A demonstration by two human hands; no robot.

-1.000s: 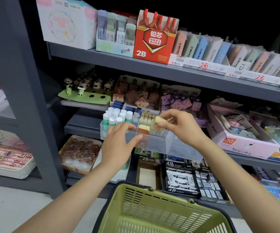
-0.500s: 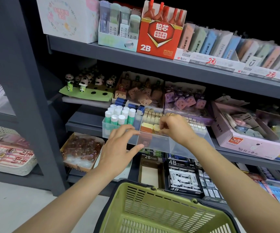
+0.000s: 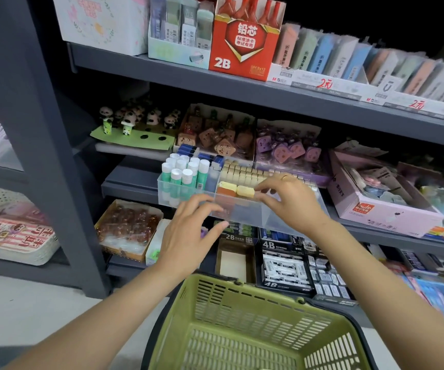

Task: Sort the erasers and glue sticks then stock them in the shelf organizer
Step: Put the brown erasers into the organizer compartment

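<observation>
On the middle shelf: a clear plastic shelf organizer (image 3: pixel 245 213) sits at the front edge, divided into compartments.
Left compartment: glue sticks (image 3: pixel 182 177) with white caps and green bodies stand upright, packed together; a few blue-wrapped items stand just behind them.
Middle compartment: rows of small cream erasers (image 3: pixel 242 173) fill the back; two larger yellow-topped erasers lie side by side in front of them.
Yellow eraser: the right one of the pair (image 3: pixel 245 191) sits in the organizer with the right hand's fingertips at its right end.
Right hand (image 3: pixel 289 198): reaches over the organizer, fingers curled, thumb and forefinger apparently pinching the yellow eraser, though the contact is too small to be sure; a ring shows on one finger.
Left hand (image 3: pixel 189 231): in front of the organizer's clear front wall, fingers straight and spread, fingertips at or just short of the wall, holding nothing.
Green basket (image 3: pixel 253 324): a slotted plastic shopping basket below both forearms, near the camera.
Upper shelf: a red box marked 2B (image 3: pixel 242 46) stands between a pale box of leads and a long row of pastel packets.
Behind the organizer: panda figures (image 3: pixel 132 120) on a green card, then trays of brown and purple novelty pieces.
Lower shelf: black packs marked 2B and 4B (image 3: pixel 282 265).
</observation>
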